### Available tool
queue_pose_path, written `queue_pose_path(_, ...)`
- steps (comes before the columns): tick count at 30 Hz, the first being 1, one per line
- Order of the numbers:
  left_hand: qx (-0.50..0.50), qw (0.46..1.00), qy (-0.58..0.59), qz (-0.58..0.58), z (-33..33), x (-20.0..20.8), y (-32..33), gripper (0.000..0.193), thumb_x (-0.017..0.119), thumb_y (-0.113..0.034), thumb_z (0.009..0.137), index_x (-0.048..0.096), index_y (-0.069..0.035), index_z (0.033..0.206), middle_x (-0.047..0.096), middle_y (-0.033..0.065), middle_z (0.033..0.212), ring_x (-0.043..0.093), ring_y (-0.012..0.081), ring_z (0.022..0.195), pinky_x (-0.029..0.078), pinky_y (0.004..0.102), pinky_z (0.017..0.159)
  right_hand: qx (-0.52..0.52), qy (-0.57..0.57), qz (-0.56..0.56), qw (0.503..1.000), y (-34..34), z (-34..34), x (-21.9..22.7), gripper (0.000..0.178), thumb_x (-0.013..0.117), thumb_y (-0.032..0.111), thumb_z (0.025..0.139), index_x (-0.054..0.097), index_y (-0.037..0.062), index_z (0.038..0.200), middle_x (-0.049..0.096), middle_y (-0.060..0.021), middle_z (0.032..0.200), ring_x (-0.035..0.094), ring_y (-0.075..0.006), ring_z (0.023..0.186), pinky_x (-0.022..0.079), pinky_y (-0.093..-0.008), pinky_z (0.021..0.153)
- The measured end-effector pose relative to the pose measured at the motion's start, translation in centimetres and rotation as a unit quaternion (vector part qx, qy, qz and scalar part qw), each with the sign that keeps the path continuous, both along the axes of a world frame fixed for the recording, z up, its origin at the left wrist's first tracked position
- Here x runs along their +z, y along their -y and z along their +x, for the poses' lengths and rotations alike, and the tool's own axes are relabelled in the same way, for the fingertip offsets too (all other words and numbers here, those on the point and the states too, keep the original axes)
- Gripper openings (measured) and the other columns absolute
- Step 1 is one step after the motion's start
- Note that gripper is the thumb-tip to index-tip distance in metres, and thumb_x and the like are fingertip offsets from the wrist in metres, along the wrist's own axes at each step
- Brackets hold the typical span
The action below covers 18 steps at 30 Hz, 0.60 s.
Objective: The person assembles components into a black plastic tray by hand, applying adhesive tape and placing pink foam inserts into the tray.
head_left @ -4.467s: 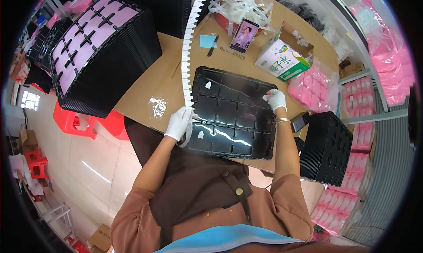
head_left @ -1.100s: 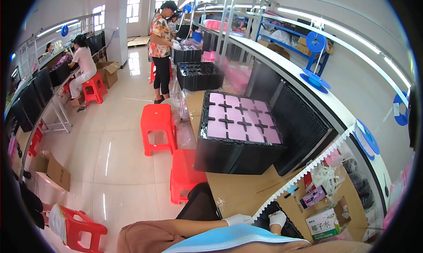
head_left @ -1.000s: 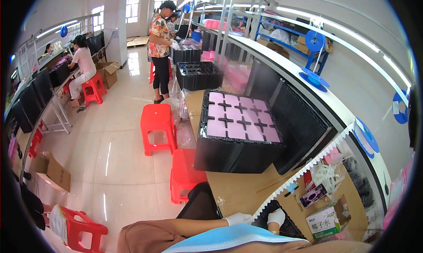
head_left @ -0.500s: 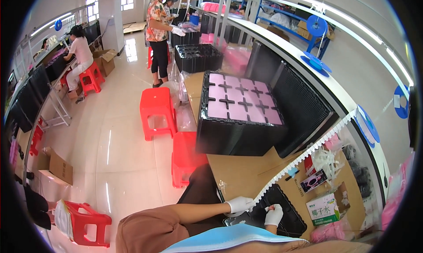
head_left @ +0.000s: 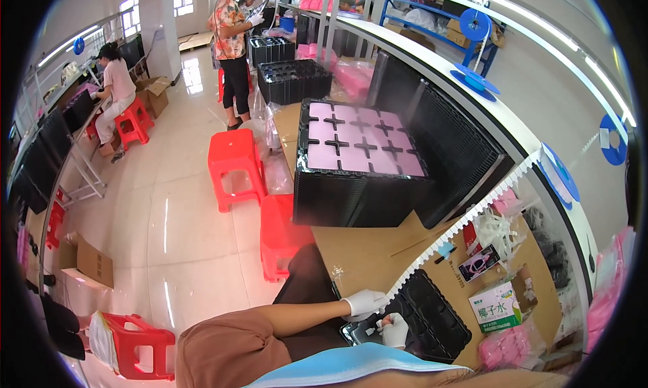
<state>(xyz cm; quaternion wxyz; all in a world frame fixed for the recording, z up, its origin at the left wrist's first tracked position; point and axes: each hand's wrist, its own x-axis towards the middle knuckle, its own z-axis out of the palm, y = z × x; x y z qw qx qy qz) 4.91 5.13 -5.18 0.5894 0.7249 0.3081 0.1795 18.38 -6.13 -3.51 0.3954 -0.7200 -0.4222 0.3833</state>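
Observation:
My left hand [head_left: 364, 302], in a white glove, lies curled on the near left corner of a black compartment tray [head_left: 439, 314], right by the lower end of a white toothed strip [head_left: 466, 222]. My right hand [head_left: 394, 330], also gloved, pinches the tray's near edge just below it; what sits under its fingertips is too small to tell. A shiny dark piece [head_left: 354, 333] lies beside both hands. The tray rests on the brown cardboard-covered table [head_left: 368, 253].
A tall stack of black trays topped with pink inserts [head_left: 358, 158] stands on the table further off. A phone [head_left: 479, 263] and a green-white carton [head_left: 501, 307] lie right of the strip. Red stools [head_left: 233, 165] stand on the floor. Other people [head_left: 233, 43] work in the distance.
The view has tipped downward since half a second ago, so both hands and the black tray show more fully. The hands stay close together at the tray's near corner.

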Motion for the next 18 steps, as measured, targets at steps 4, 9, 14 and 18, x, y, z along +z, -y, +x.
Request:
queue_pose_path(4, 0.137, 0.991, 0.008, -0.006, -0.8, 0.7, -0.2, 0.036, 0.044, -0.034, 0.091, 0.056, -0.003, 0.107, 0.064, 0.0134, 0.095, 0.063, 0.0252, 0.077, 0.049, 0.0339, 0.071, -0.006, -0.029, 0.012, 1.0, -0.5, -0.2, 0.6, 0.004, 0.053, -0.003, 0.075, 0.055, 0.0003, 0.074, 0.058, -0.0064, 0.06, 0.055, -0.0119, 0.049, 0.043, -0.0244, 0.042)
queue_pose_path(9, 0.233, 0.967, 0.068, 0.071, -3.8, 4.0, 0.0, 0.039, 0.05, -0.035, 0.088, 0.053, -0.002, 0.109, 0.058, 0.0141, 0.096, 0.06, 0.0246, 0.073, 0.049, 0.0331, 0.068, 0.024, -0.513, 0.134, 0.847, -0.1, 1.2, -0.8, 0.008, 0.049, -0.004, 0.075, 0.053, 0.002, 0.078, 0.059, -0.0074, 0.066, 0.057, -0.0171, 0.054, 0.047, -0.0326, 0.05)
queue_pose_path(14, -0.265, 0.77, 0.316, -0.486, -5.2, 10.1, 3.1, 0.034, 0.055, -0.033, 0.083, 0.054, -0.003, 0.1, 0.059, 0.0111, 0.083, 0.057, 0.0156, 0.066, 0.047, 0.027, 0.054, 0.266, -0.214, 0.095, 0.935, -2.0, -0.7, 1.8, 0.025, 0.048, 0.012, 0.082, 0.056, -0.0003, 0.102, 0.06, -0.0161, 0.091, 0.059, -0.0285, 0.082, 0.047, -0.0355, 0.075)
queue_pose_path(18, -0.299, 0.778, 0.292, -0.469, -5.4, 11.2, 4.0, 0.039, 0.054, -0.032, 0.083, 0.053, 0.001, 0.104, 0.06, 0.0134, 0.087, 0.059, 0.0198, 0.069, 0.048, 0.0292, 0.057, 0.086, -0.665, -0.18, 0.719, -1.5, -6.2, 5.5, 0.028, 0.038, 0.028, 0.096, 0.056, 0.0073, 0.092, 0.059, -0.005, 0.084, 0.056, -0.0149, 0.078, 0.048, -0.026, 0.07)
